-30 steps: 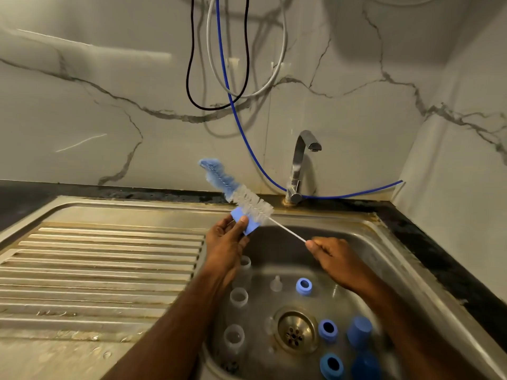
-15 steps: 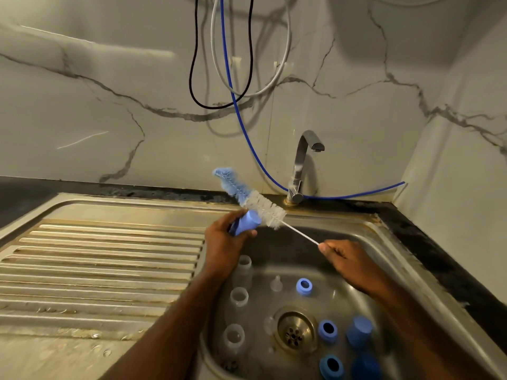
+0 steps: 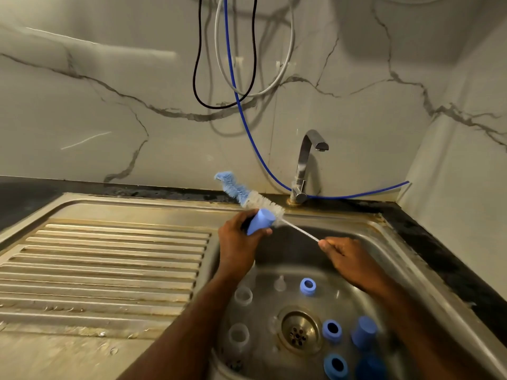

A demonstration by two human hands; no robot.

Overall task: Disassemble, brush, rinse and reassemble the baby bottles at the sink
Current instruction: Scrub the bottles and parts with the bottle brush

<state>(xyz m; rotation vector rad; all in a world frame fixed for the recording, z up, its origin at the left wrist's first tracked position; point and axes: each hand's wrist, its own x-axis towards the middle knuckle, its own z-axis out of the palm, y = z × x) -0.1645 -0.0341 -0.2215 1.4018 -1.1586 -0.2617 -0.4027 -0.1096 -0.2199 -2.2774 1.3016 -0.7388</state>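
Observation:
My left hand [image 3: 237,242] grips a light blue bottle cap [image 3: 260,222] above the sink's left rim. A bottle brush [image 3: 252,197] with white and blue bristles lies against the cap, its tip pointing up and left. My right hand [image 3: 348,259] pinches the brush's thin wire handle over the basin. Down in the steel sink [image 3: 389,272] stand clear bottles [image 3: 242,296], a clear teat [image 3: 279,283], blue collar rings [image 3: 307,287] and another blue cap [image 3: 363,331].
The ribbed steel drainboard [image 3: 109,270] stretches to the left. A chrome tap [image 3: 304,165] rises behind the basin, with a blue hose [image 3: 247,124] and hanging cables on the marble wall. The drain [image 3: 299,331] sits mid-basin. A dark counter edge [image 3: 439,256] runs along the right.
The cap has turned in my left hand, so its closed end now faces right. The brush and my right hand have slid to the right, leaving the bristles beside the cap.

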